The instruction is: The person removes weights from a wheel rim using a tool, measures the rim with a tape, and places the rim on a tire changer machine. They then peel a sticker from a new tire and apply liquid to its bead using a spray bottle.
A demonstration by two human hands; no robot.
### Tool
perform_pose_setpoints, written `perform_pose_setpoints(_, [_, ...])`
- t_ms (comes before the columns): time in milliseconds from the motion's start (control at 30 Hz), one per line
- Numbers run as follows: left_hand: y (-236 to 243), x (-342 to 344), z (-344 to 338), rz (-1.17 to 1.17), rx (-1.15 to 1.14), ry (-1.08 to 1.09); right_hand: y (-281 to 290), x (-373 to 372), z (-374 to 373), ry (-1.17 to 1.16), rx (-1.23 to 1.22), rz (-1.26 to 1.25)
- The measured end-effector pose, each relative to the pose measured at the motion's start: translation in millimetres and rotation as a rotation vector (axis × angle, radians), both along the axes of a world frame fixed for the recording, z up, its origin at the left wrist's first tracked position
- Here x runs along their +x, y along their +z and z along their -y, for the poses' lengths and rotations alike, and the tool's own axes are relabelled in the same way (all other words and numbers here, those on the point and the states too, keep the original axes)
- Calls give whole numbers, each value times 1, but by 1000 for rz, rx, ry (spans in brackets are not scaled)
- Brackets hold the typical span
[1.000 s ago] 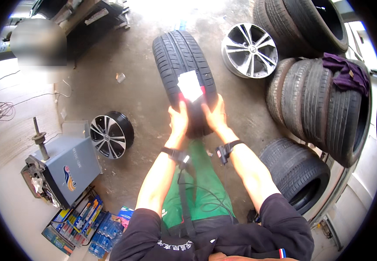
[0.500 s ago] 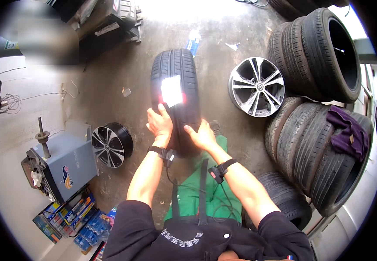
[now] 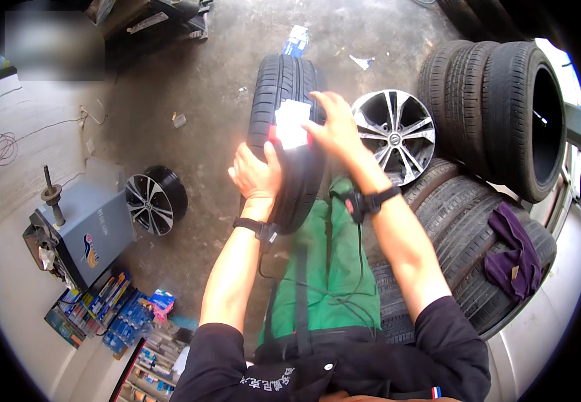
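A black tyre stands upright on the floor in front of me, its tread facing me. A white label with red edges, washed out by glare, is on its tread. My left hand lies against the left side of the tread below the label, thumb apart from the fingers. My right hand is at the tyre's upper right, thumb and fingers spread. Its thumb tip is beside the label's right edge; whether it touches the label I cannot tell.
A silver-and-black alloy wheel lies right of the tyre. Used tyres line the right side, a purple cloth over some. Another wheel stands at left beside a grey machine with a vertical shaft. Litter dots the floor.
My right hand has moved up from the tyre's near right side to beside the label. My left hand has shifted slightly right and stays on the tyre. The view has shifted a little.
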State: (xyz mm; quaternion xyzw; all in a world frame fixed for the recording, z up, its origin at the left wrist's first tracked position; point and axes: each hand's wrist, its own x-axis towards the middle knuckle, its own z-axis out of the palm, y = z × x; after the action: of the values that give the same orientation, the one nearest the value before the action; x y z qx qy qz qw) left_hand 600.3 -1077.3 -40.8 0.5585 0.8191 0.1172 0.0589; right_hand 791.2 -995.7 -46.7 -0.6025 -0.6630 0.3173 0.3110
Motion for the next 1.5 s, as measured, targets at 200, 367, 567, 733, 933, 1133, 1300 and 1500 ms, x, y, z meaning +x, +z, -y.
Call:
perform_pose_setpoints(200, [0,12,-10,-17,-20,10,-9,4,-46,207,-283,-29])
perform_pose_setpoints(367, [-1,13,-8,-46,-11,4,1,6,-43,246,-274,-25])
perform_pose_setpoints(567, [2,12,-15,-15,-55,16,2,0,-49,220,-282,-43])
perform_pose_setpoints(733, [0,8,-12,-27,-44,9,-4,-6,-62,284,-363,28])
perform_pose_setpoints(933, [0,6,-22,-17,-40,26,-16,-15,-60,289,-168,58])
perform_pose_setpoints(1133, [8,-4,-49,10,-91,58,5,-23,-43,246,29,-128])
perform_pose_setpoints(1300, [8,-9,-53,19,-72,55,20,-26,-37,-86,-320,-329])
perform_pose_setpoints(1500, [5,-15,-50,43,-84,53,36,-18,-14,1,-391,-375])
